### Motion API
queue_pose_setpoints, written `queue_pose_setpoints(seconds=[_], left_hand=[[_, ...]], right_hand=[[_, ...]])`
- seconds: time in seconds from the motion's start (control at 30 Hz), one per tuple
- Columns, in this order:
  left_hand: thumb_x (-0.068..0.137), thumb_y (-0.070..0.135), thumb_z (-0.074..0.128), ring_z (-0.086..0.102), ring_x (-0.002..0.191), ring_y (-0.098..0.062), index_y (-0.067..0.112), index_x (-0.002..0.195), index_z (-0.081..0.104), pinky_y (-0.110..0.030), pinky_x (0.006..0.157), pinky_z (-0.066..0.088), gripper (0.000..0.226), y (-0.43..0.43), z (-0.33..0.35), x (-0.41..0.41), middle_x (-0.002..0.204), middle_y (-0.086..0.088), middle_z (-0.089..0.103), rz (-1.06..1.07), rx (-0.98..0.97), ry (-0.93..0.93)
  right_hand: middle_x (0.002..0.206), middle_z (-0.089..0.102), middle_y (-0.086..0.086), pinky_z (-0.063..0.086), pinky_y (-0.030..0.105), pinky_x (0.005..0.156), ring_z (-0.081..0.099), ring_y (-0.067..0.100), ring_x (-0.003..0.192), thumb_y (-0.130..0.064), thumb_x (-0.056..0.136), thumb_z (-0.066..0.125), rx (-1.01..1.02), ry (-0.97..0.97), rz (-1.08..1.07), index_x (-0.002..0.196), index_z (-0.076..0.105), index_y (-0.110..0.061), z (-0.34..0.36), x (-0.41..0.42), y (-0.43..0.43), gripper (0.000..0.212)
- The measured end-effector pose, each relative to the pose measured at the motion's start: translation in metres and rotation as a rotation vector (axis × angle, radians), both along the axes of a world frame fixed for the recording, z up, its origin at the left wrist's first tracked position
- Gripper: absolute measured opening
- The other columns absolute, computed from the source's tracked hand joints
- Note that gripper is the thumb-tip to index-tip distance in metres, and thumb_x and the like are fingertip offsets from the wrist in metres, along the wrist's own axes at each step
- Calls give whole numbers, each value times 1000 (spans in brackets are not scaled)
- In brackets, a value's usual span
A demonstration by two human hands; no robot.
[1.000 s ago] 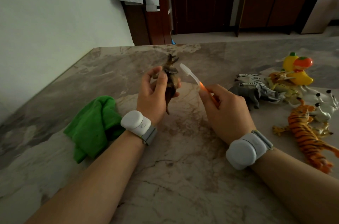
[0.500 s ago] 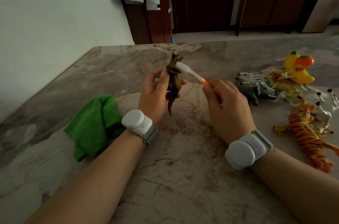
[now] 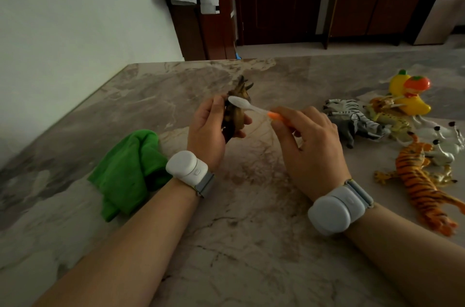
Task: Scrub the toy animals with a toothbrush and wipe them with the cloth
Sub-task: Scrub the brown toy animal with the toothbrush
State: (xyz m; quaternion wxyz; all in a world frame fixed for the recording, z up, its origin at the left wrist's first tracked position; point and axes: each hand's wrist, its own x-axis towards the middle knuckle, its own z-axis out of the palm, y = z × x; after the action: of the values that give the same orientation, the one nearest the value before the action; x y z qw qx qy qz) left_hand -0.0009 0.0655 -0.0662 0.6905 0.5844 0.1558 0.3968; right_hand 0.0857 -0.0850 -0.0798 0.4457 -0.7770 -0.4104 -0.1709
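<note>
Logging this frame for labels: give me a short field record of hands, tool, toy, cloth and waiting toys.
left hand: grips brown toy animal, held above the table
right hand: holds toothbrush by its orange handle
contact: brush head against the toy's upper part
green cloth: crumpled on marble table, beside left forearm, untouched
waiting toys: zebra, tiger and others lying at right

Your left hand [image 3: 208, 130] grips the brown horned toy [image 3: 236, 118] upright, horns pointing up. The toothbrush [image 3: 254, 108], with a white head and orange handle, is pinched in your right hand [image 3: 312, 148], and its head rests against that toy's upper body. Left of the toy lies the crumpled green cloth [image 3: 130, 171]. To its right lie the zebra [image 3: 344, 108], a grey animal [image 3: 357, 128] and the tiger [image 3: 422, 186].
</note>
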Motion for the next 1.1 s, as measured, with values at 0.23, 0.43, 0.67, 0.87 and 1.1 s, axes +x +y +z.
queue_pose_setpoints(seconds=[0.23, 0.43, 0.67, 0.87, 1.1], left_hand=[[108, 22, 34, 56, 49, -24, 1, 107, 54, -30, 44, 47, 28, 4, 3, -1, 68, -15, 66, 14, -57, -18], [107, 27, 37, 58, 51, -27, 6, 111, 62, -32, 47, 49, 33, -1, 0, -2, 75, -19, 68, -81, 83, 88], [88, 61, 59, 65, 68, -20, 7, 124, 56, -32, 57, 53, 65, 3, -2, -2, 85, -10, 71, -158, 207, 153], [68, 41, 84, 69, 73, -17, 18, 118, 52, -31, 69, 56, 63, 0, -9, 0, 93, -7, 73, -40, 211, 248], [83, 18, 78, 72, 75, -21, 16, 117, 61, -42, 71, 61, 39, -2, -5, 0, 95, -4, 71, -24, 204, 190]], right_hand=[[93, 52, -12, 36, 38, 95, 52, 17, 93, -46, 102, 43, 12, 83, -69, 126, 65, -29, -2, 4, 1, 37], [94, 51, -13, 35, 34, 91, 52, 16, 91, -43, 103, 44, -18, 38, -16, 131, 63, -27, -2, 2, 1, 37], [99, 56, -8, 42, 42, 91, 54, 18, 94, -42, 104, 44, -4, 58, -40, 131, 63, -26, -2, 3, 2, 37], [99, 52, -9, 52, 47, 80, 54, 16, 87, -30, 104, 48, 79, 48, 13, 133, 62, -20, -3, 5, 2, 33], [98, 56, -7, 50, 49, 82, 55, 18, 91, -28, 104, 49, 101, 35, 19, 135, 61, -25, -3, 4, 1, 33]])
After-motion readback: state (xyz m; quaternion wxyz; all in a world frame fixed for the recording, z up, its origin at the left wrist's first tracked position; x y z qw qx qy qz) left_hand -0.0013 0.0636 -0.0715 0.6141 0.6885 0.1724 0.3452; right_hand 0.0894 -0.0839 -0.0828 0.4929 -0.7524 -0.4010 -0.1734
